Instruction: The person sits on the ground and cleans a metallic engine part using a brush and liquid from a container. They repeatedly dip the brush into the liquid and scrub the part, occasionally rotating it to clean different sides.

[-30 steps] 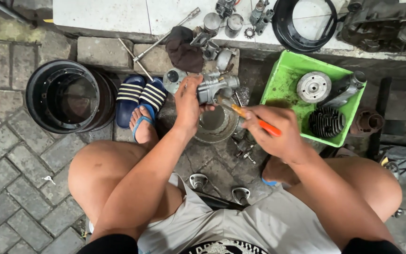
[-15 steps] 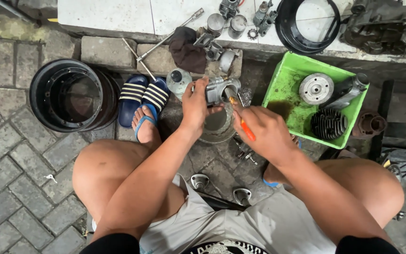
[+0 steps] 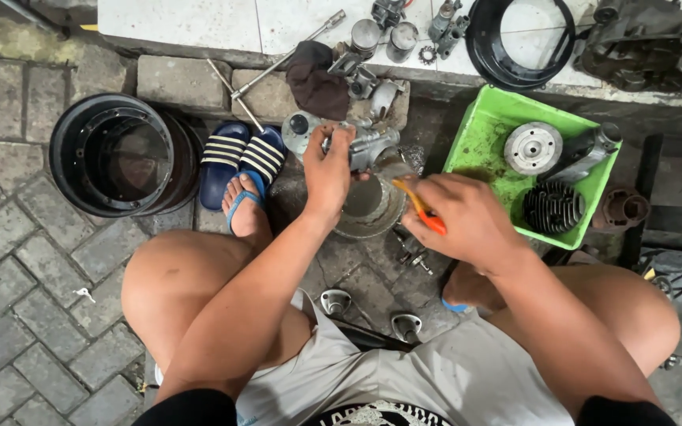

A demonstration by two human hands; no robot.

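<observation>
Nearest, the person's bare knees frame grey paving, and above them the right hand (image 3: pixel 467 217) is closed around an orange-handled tool (image 3: pixel 421 211) whose tip is hidden behind the metal engine part (image 3: pixel 369 148). The left hand (image 3: pixel 329 170) clamps that dull cast part over a round metal pan (image 3: pixel 369 207), fingers covering much of it. Farther off lie blue striped sandals (image 3: pixel 242 162), a black rim (image 3: pixel 120 154), a green plastic tray (image 3: pixel 479 142) of ribbed and disc-shaped parts, and a tiled ledge (image 3: pixel 199 20) with a dark rag (image 3: pixel 317 79).
</observation>
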